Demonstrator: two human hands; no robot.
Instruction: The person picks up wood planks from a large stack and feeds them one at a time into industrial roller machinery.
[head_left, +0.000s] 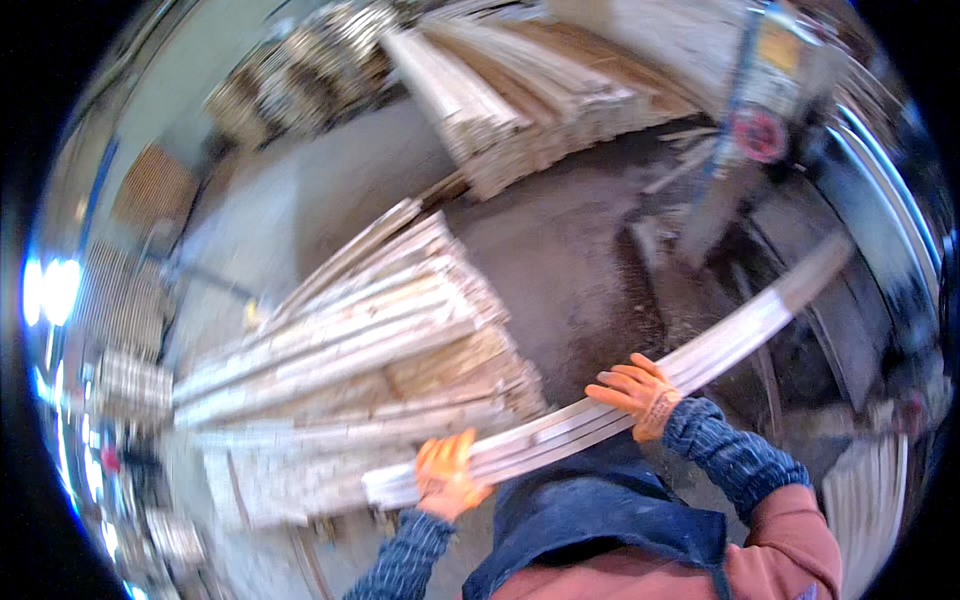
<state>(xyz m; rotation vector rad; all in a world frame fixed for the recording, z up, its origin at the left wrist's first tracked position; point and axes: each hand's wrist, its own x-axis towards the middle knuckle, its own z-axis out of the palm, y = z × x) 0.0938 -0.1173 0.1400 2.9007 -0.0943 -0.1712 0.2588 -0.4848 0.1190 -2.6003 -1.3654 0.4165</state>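
A long bundle of narrow wooden boards (730,345) crosses in front of my body, rising from lower left to far right. My left hand (452,474), in an orange glove, grips the bundle near its left end. Farther along, my right hand (640,395), gloved alike, lies over the boards with its fingers across the top. Its thumb side is hard to make out. Beside my left hand a stack of pale planks (350,370) spreads out to the left, its ends uneven.
A second stack of long boards (540,100) lies at the far side. A machine with a red round part (758,135) stands at the upper right. Bundled wood (300,80) sits at the back left. Dark floor (560,260) lies between the stacks. More boards (865,510) are at the lower right.
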